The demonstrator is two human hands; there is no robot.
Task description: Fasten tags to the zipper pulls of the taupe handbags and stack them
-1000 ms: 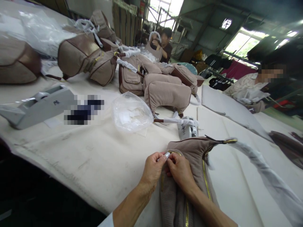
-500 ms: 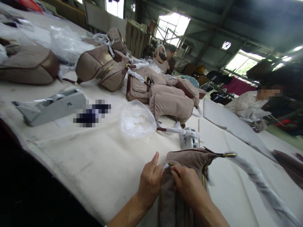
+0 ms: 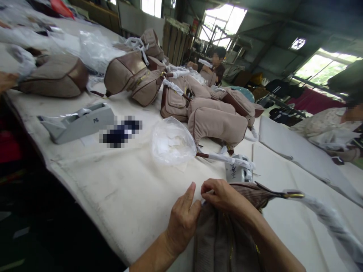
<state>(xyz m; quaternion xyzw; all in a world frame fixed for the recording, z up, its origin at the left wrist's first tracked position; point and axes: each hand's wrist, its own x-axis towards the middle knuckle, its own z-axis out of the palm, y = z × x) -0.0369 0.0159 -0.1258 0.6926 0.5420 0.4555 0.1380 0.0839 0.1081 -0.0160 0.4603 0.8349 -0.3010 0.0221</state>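
left hand [image 3: 181, 223] stands upright against the near edge of a ribbed taupe handbag [image 3: 221, 241], its index finger raised and the other fingers bent; whether it grips the fabric, i cannot tell. right hand [image 3: 224, 196] curls over the bag's top edge with its fingers closed on the ribbed fabric, just beside the left hand. the bag lies under both forearms on a cream cloth-covered work table [image 3: 113, 189], with a gold zipper [image 3: 256, 249] showing beside the right forearm. off to the right of the right hand, a handle wrapped in white plastic [image 3: 326, 215] runs from the bag's top corner towards the table's edge. just beyond the hands stands a small white box with dark writing [image 3: 235, 170], touched by another plastic-wrapped handle [image 3: 227, 160]. further ahead and to the left are a crumpled clear plastic bag [image 3: 171, 141] and a grey tape dispenser [image 3: 78, 122], with a blurred dark patch [image 3: 121, 132] between them. beyond those, finished taupe handbags [image 3: 215, 124] with brown trim lie in a loose row along the table. far ahead, a co-worker [image 3: 211, 71] holds a bag, and well to the right sits another person in a patterned top [image 3: 326, 128], past a grey padded sheet [image 3: 297, 151].
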